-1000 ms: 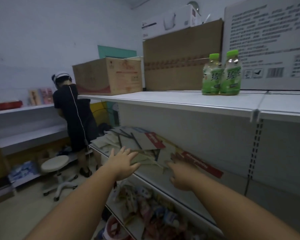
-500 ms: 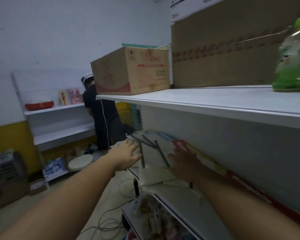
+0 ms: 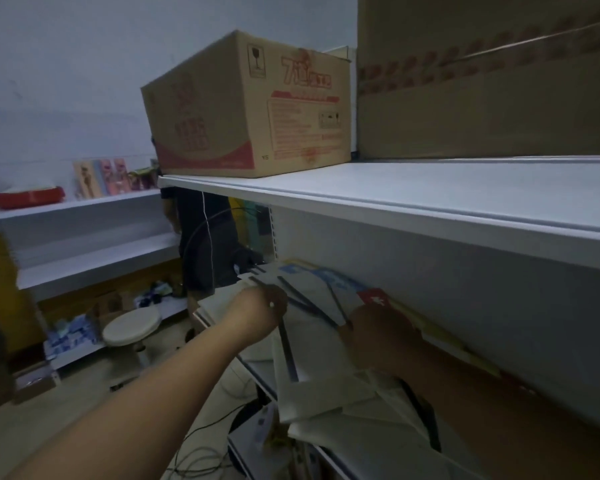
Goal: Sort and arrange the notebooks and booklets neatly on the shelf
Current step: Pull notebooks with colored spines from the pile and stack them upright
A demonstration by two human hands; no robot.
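A loose pile of white notebooks (image 3: 312,344) with dark spines lies scattered on the middle shelf (image 3: 257,370), under the upper shelf board. Blue-covered booklets (image 3: 326,275) and a red-covered one (image 3: 374,299) lean toward the back panel. My left hand (image 3: 257,313) grips the left part of the pile, its fingers curled around notebook edges. My right hand (image 3: 378,334) rests on top of the pile further right, in deep shadow. More white booklets (image 3: 354,420) spill over the shelf's front edge near my right forearm.
The upper shelf (image 3: 413,202) carries a printed cardboard box (image 3: 250,109) and a larger plain carton (image 3: 482,81). A person in dark clothes (image 3: 208,244) stands behind the shelf end. On the floor at left are a white stool (image 3: 130,325) and cables (image 3: 201,455); a side shelf (image 3: 84,230) lines the wall.
The view has moved closer and lower toward the middle shelf. My left hand went from lying flat on the pile to curling around the notebooks; my right hand stayed on the pile.
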